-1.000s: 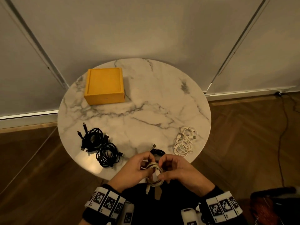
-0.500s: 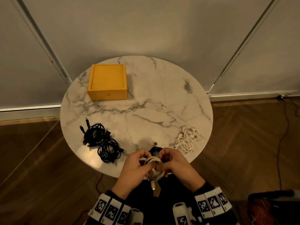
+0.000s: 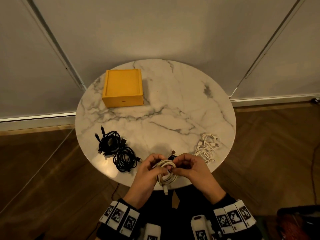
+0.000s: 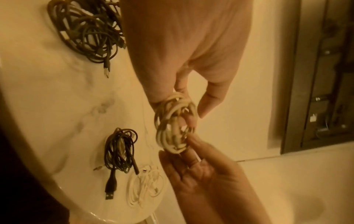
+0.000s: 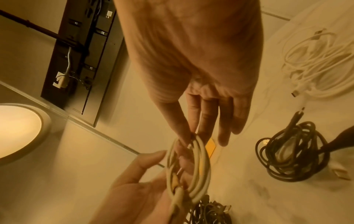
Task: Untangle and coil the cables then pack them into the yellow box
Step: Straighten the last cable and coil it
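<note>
Both hands hold a coiled white cable (image 3: 167, 172) above the near edge of the round marble table (image 3: 173, 108). My left hand (image 3: 160, 168) grips the coil's left side, with fingers through the loop (image 4: 175, 124). My right hand (image 3: 173, 166) pinches the right side (image 5: 188, 168) with thumb and fingertips. One plug end hangs below the coil. The yellow box (image 3: 123, 88) sits closed at the far left of the table. Two black cable coils (image 3: 117, 149) lie at the near left. A loose white cable bundle (image 3: 207, 146) lies at the near right.
A small black coil (image 3: 172, 155) lies on the table just behind my hands, partly hidden by them. The table stands against a pale wall with wooden floor around it. A dark cable (image 3: 313, 161) runs along the floor at the right.
Both hands stay on the white coil and have shifted slightly forward over the table edge. The dangling plug end now hangs shorter. The other cables and the box have not moved.
</note>
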{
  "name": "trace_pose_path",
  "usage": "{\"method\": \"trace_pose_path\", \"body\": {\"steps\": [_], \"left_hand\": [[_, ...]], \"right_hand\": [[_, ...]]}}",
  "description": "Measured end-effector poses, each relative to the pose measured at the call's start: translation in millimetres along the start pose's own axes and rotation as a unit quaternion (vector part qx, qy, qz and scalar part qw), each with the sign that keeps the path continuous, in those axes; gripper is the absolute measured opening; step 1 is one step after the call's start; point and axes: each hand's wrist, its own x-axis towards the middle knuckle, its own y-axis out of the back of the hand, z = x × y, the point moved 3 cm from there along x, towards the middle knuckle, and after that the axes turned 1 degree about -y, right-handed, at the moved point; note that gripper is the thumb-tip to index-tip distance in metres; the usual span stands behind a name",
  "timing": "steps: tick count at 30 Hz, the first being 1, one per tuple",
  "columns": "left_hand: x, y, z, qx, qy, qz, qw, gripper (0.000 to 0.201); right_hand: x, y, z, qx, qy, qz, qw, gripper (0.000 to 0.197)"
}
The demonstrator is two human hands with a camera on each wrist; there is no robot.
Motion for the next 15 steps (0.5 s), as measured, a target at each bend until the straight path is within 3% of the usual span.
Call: {"method": "trace_pose_path", "body": {"steps": [3, 6, 12, 15], "left_hand": [[2, 0, 2, -0.060, 0.009, 0.030, 0.998, 0.007], [2, 1, 0, -0.057, -0.002, 0.041, 0.998, 0.009], [3, -6, 0, 0.142, -0.111, 0.025, 0.983, 0.014], [10, -14, 0, 0.194, -0.110, -0.025, 0.975, 0.026]], "right_hand": [[-4, 0, 3, 0.036, -0.011, 0.002, 0.999, 0.014], [-6, -4, 5, 0.075, -0.047, -0.012, 0.996, 0.015], [-3, 5, 8, -0.024, -0.025, -0.024, 0.999, 0.011], [-3, 18, 11, -0.042, -0.029, 0.001, 0.999, 0.010]]}}
